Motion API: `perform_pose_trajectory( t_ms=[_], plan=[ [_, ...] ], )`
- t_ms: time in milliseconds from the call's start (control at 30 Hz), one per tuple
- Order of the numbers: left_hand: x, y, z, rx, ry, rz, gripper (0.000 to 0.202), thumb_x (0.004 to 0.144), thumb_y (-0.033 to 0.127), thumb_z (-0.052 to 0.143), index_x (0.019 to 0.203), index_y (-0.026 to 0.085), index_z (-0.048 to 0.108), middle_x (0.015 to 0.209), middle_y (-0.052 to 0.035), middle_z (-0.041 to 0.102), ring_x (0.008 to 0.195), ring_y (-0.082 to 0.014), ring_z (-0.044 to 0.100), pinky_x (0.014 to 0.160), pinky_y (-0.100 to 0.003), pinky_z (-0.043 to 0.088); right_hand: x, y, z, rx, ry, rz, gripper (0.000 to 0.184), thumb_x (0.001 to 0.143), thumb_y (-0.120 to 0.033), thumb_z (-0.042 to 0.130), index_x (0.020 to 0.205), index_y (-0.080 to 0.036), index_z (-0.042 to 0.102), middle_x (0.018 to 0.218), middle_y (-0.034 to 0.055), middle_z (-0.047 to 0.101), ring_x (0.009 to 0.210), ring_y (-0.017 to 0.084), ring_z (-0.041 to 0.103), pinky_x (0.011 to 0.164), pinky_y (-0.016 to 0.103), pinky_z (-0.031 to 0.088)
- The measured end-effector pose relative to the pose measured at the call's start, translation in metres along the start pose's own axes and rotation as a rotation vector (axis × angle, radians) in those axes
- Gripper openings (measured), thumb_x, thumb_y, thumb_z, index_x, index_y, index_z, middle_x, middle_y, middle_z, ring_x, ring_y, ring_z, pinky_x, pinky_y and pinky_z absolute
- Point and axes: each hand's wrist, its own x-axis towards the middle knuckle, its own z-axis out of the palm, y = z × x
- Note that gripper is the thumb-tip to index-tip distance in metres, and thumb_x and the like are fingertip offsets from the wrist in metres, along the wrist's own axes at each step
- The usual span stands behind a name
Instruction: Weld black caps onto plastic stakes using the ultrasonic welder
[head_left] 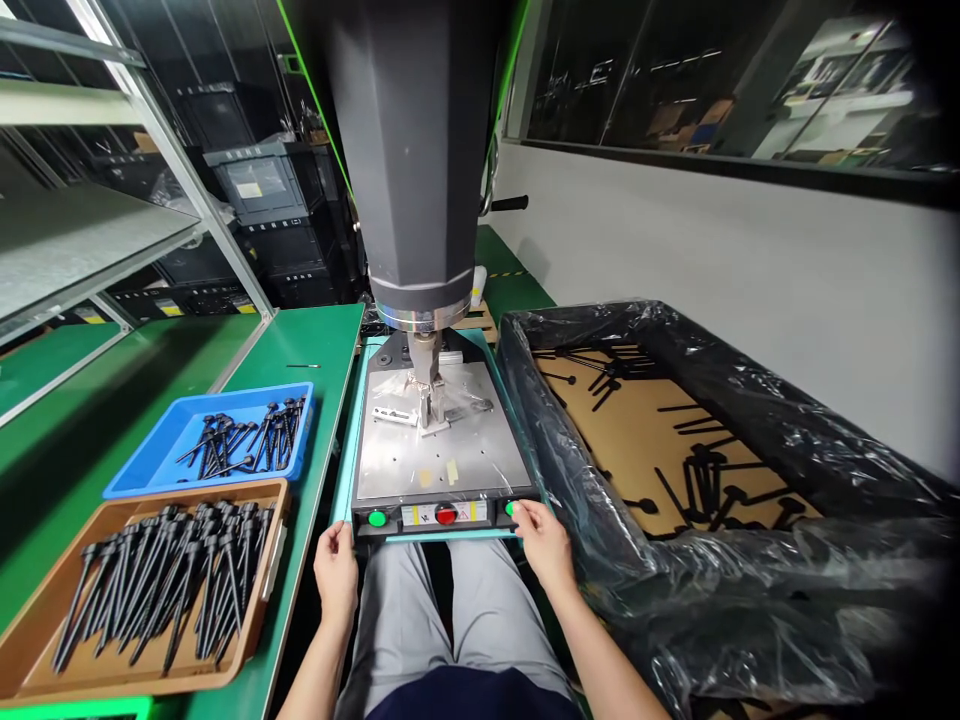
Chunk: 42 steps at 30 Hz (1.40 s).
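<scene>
My left hand (336, 572) is closed beside the front left corner of the machine base (367, 480), thumb against bent fingers; anything inside is hidden. At the front right corner, my right hand (543, 540) has its fingers bent together, with the tips at the right green button (511, 508); whether they hold anything is hidden. Another green button (377, 518) and a red button (446, 514) sit on the front panel. Above the metal plate (397, 475), the machine's head (421, 170) ends in a metal tool (426, 358), down at a small fixture (433, 415).
On the left green table, a blue tray (150, 455) and a brown tray (259, 610) hold many black, long-stemmed parts. A plastic-lined box (630, 430) at right has more such parts on cardboard. A metal rack (180, 170) and stacked crates (262, 185) stand behind.
</scene>
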Motion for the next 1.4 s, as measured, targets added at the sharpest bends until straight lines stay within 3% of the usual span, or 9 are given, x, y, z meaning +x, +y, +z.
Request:
perform_pose_trajectory(
  t_ms=[133,267,567,800,1000,1100,1233,1333,1400],
  plan=[
    [-0.01,0.005,0.001,-0.103,-0.203,-0.149,0.052,0.068,0.06,0.073,0.09,0.013,0.067,0.076,-0.0049,0.067,0.066,-0.0181,0.062,0.063,-0.03,0.049,0.011,-0.015,0.014,0.05,-0.07,0.135,0.058,0.076,-0.072,0.056,0.068,-0.016,0.066,0.057,0.0071,0.066,0.045,0.017,0.058,0.048,0.029,0.045],
    [-0.026,0.022,0.011,-0.26,-0.446,-0.449,0.052,0.074,0.056,0.074,0.097,0.011,0.066,0.089,-0.0123,0.071,0.072,-0.0185,0.068,0.06,-0.026,0.053,0.018,-0.023,0.023,0.239,-0.052,0.294,0.058,0.064,-0.072,0.068,0.064,-0.014,0.064,0.046,0.0048,0.059,0.035,0.013,0.048,0.036,0.024,0.033],
    [-0.021,0.051,0.031,-0.622,-0.452,-0.705,0.031,0.091,0.038,0.063,0.101,0.009,0.061,0.107,-0.0191,0.07,0.083,-0.0205,0.073,0.067,-0.027,0.061,0.004,-0.027,0.02,0.387,-0.024,0.256,0.05,0.061,-0.063,0.074,0.066,-0.015,0.062,0.052,-0.0003,0.058,0.042,0.009,0.045,0.036,0.018,0.026],
    [-0.017,0.049,0.031,-0.694,-0.316,-0.556,0.012,0.083,0.013,0.071,0.087,0.014,0.06,0.077,-0.0041,0.07,0.063,-0.0114,0.069,0.057,-0.018,0.058,-0.007,-0.022,0.016,0.473,0.046,0.214,0.043,0.063,-0.058,0.076,0.065,-0.017,0.062,0.055,-0.001,0.057,0.047,0.009,0.045,0.037,0.018,0.031],
    [-0.034,0.039,0.011,-0.671,-0.333,-0.409,0.026,0.068,0.023,0.083,0.082,0.015,0.062,0.082,-0.0063,0.071,0.07,-0.0152,0.07,0.057,-0.019,0.056,-0.027,-0.002,0.01,0.506,0.032,0.272,0.041,0.06,-0.053,0.081,0.076,-0.018,0.065,0.062,-0.0008,0.062,0.052,0.011,0.053,0.04,0.018,0.036],
    [-0.048,0.036,0.002,-0.663,-0.295,-0.37,0.033,0.061,0.028,0.086,0.08,0.015,0.063,0.082,-0.0062,0.073,0.072,-0.0178,0.071,0.06,-0.022,0.057,-0.037,0.001,0.015,0.568,-0.097,0.383,0.049,0.062,-0.057,0.08,0.091,-0.019,0.067,0.085,0.0076,0.072,0.074,0.021,0.069,0.056,0.026,0.052],
    [-0.066,0.036,-0.007,-0.661,-0.274,-0.391,0.036,0.058,0.029,0.088,0.08,0.016,0.062,0.082,-0.0059,0.073,0.073,-0.0187,0.071,0.058,-0.022,0.056,-0.043,-0.008,0.036,0.734,-0.406,0.494,0.054,0.077,-0.068,0.062,0.102,-0.02,0.064,0.11,0.016,0.071,0.106,0.031,0.068,0.079,0.042,0.056],
    [-0.077,0.036,-0.011,-0.656,-0.3,-0.422,0.036,0.06,0.028,0.087,0.081,0.016,0.062,0.085,-0.007,0.073,0.072,-0.018,0.071,0.056,-0.021,0.055,-0.042,-0.015,0.055,0.854,-0.477,0.557,0.043,0.083,-0.062,0.06,0.095,-0.021,0.064,0.104,0.012,0.071,0.107,0.028,0.067,0.08,0.042,0.057],
    [-0.083,0.034,-0.013,-0.652,-0.312,-0.422,0.035,0.061,0.028,0.087,0.082,0.016,0.062,0.087,-0.0074,0.073,0.073,-0.0181,0.071,0.056,-0.021,0.055,-0.039,-0.016,0.062,0.91,-0.38,0.557,0.03,0.081,-0.052,0.067,0.085,-0.023,0.063,0.085,0.0063,0.071,0.092,0.025,0.071,0.072,0.038,0.058]
  ],
)
